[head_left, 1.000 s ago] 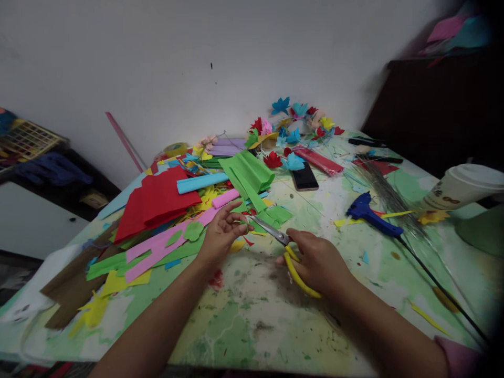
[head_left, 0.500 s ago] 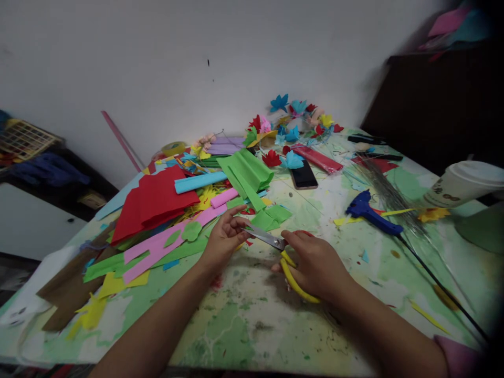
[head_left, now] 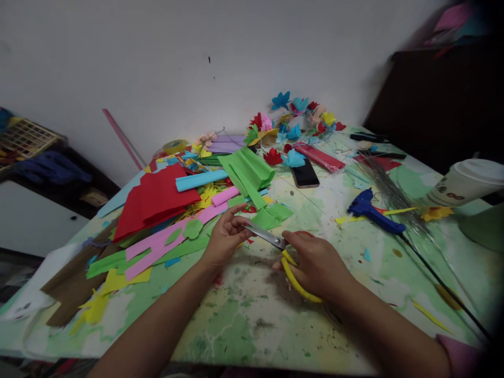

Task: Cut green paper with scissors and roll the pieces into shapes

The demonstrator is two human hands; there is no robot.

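Note:
My right hand point(head_left: 317, 260) is closed around the yellow handles of a pair of scissors point(head_left: 268, 235), whose blades point left and look nearly together. The blade tips reach the fingers of my left hand point(head_left: 228, 231). Those fingers are curled in a pinch, and whatever lies between them is too small to make out. Just beyond the blades is a folded piece of green crepe paper point(head_left: 271, 215). Left of my left hand lie pink paper strips point(head_left: 153, 252) with a green paper cutout point(head_left: 192, 229) on top.
Red crepe paper point(head_left: 157, 197) and other coloured sheets pile up at left. Paper flowers point(head_left: 293, 131) and a phone point(head_left: 305, 173) are at the back. To the right are a blue glue gun point(head_left: 374, 212) with its cord, thin wires point(head_left: 389, 184) and a lidded cup point(head_left: 466, 181).
The view has shifted very slightly, so the table things sit a little further right. Both hands and the scissors keep nearly the same pose.

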